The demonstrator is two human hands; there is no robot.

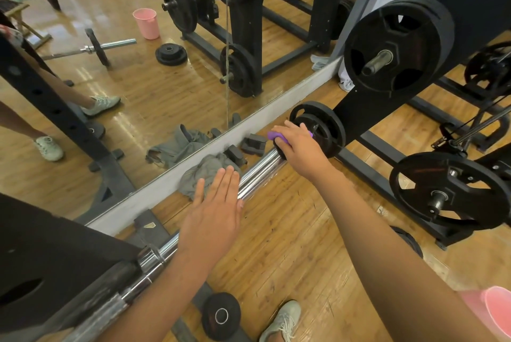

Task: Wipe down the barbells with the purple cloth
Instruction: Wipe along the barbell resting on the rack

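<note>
Two bare forearms reach out over a chrome bar

Both forearms run up from the bottom edge to the barbell point(260, 170), which lies slantwise across the view, from a black rack post point(49, 264) at lower left up to a pair of small black plates point(329, 126) at its far end. The purple cloth point(273, 135) sits at that far end of the sleeve, just short of the small plates. The right hand point(297, 148) is curled down over the cloth and the bar, gripping the cloth against the metal, with only a purple edge showing past the fingers. The left hand point(215, 203) lies lower down the bar, palm down, fingers straight and close together, holding nothing. It covers the bar there, and I cannot tell how firmly it presses.

Just beyond the bar a crumpled grey rag point(204, 173) lies on the wooden floor point(304, 231), against the base of a wall mirror point(166, 79) that shows the room again. To the right, a large black plate point(392, 46) hangs on a peg of a dark machine, and another plate point(448, 187) hangs lower, nearer the camera. Near the bottom edge, a small round weight point(221, 314) lies on the floor beside a pale sneaker point(284, 319). A pink cup point(497, 311) shows at the lower right corner
</note>
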